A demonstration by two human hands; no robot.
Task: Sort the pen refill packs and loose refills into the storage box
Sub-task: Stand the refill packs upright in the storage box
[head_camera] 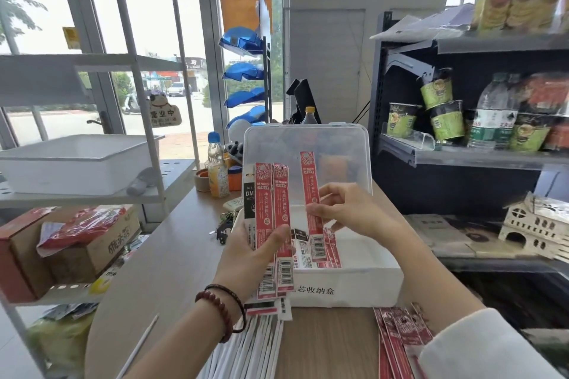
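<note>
In a shop, a wooden surface [172, 255] runs toward glass doors at 12 o'clock. At centre sits the white storage box [354, 289], its clear lid raised, with sorted packs [331, 251] lying inside. The left hand [255, 252] grips a fan of refill packs [272, 209] at the box's 9 o'clock edge. The right hand [345, 209] pinches 1 red pack [311, 194] upright above the box. Loose white refills [255, 344] lie at 6 o'clock, spare red packs [397, 335] at 5 o'clock.

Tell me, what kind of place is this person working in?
Probably a small shop, seen from its counter: a shelf stocked with noodle cups and a water bottle, plus a hanging sign at the glass door.
</note>
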